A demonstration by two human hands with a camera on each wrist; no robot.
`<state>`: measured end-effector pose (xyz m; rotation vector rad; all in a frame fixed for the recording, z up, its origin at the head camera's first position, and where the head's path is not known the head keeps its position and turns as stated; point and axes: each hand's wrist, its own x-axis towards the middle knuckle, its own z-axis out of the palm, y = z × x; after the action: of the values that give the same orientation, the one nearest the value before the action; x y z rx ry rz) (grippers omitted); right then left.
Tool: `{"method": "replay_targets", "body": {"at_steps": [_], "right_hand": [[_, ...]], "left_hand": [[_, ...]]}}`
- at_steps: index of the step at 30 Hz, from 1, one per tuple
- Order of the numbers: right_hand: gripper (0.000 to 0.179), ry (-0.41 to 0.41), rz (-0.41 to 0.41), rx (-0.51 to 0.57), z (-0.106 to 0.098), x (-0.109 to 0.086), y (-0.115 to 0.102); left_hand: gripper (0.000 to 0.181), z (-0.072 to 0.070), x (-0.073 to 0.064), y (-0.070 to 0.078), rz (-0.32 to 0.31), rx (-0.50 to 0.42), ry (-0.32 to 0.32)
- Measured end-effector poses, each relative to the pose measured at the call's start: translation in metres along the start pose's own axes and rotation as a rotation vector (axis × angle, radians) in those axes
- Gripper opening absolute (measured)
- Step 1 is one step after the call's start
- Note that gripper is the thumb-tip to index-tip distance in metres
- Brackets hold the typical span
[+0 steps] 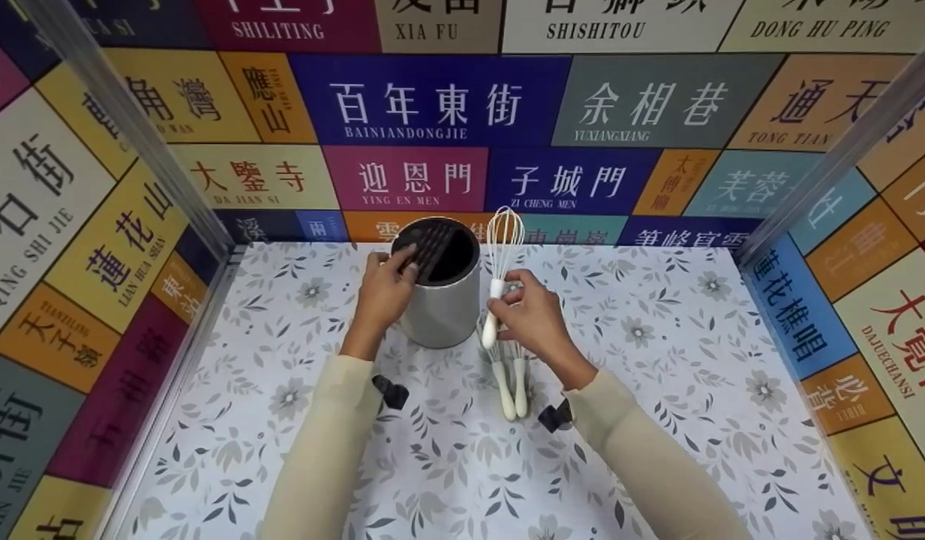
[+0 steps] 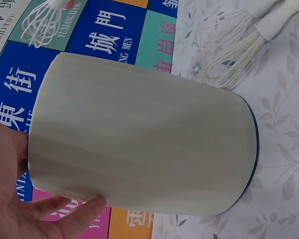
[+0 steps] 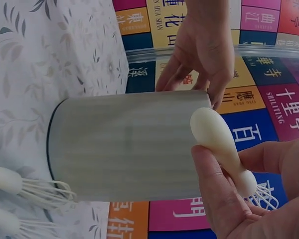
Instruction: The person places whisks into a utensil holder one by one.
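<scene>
A light grey cylindrical utensil holder [image 1: 439, 319] stands upright on the table, with a black slotted insert [image 1: 430, 251] in its mouth. My left hand [image 1: 387, 289] grips its rim on the left side, fingers along the outer wall [image 2: 139, 134]. To the right of the holder, my right hand [image 1: 536, 311] pinches a white whisk [image 1: 490, 328] by the handle, wire loops upward. That whisk is raised off the table and apart from the holder. Two more whisks lie side by side below it, a left one [image 1: 503, 390] and a right one [image 1: 521, 390], handles toward me.
A white tabletop [image 1: 297, 450] with a grey leaf-and-flower pattern spreads beneath. Colourful panels with street names [image 1: 432, 97] rise behind and on both sides, with a clear strip [image 1: 132, 465] along the left edge.
</scene>
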<state>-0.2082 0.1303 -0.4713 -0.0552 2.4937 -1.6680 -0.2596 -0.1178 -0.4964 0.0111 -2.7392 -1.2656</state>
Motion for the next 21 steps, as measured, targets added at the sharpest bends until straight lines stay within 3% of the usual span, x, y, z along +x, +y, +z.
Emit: {"method": "replay_targets", "body": {"at_steps": [21], "right_hand": [[0.053,0.059,-0.104,0.042,0.011,0.051,-0.057]], "left_hand": [[0.042,0.001,0.001,-0.002,0.002,0.017,0.005]]}}
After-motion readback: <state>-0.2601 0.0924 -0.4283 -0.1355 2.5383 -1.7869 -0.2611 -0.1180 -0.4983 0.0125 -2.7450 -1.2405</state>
